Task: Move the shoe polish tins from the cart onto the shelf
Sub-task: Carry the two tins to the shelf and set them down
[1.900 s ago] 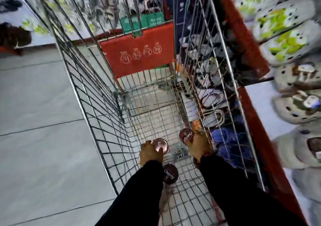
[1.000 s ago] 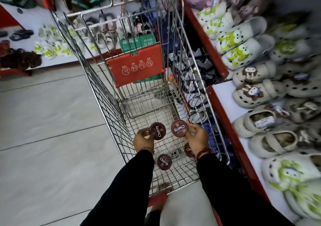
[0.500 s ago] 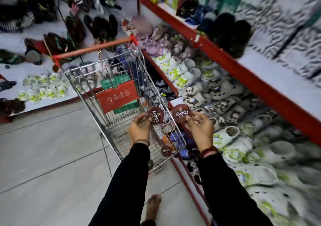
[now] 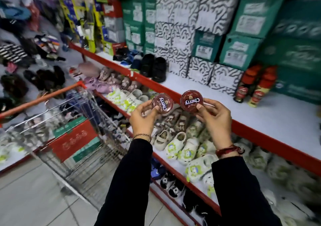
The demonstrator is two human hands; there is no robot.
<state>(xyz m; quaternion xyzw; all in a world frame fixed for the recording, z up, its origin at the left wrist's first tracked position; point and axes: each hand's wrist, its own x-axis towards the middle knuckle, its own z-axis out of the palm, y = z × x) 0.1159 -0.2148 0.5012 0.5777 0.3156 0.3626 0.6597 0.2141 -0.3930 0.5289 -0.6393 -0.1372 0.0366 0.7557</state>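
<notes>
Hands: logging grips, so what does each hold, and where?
Left hand and right hand each pinch one round dark-red polish tin by its rim.

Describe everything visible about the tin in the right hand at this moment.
The tin in the right hand is round, flat and dark red-brown with a glossy, metal-looking lid. White "Cherry" lettering reads upside down, with a small gold emblem beside it. It is closed and tilted, lid facing the camera. The right hand pinches it, thumb on the lid, fingers behind. It is held above the white shelf's red edge, touching nothing else.
</notes>
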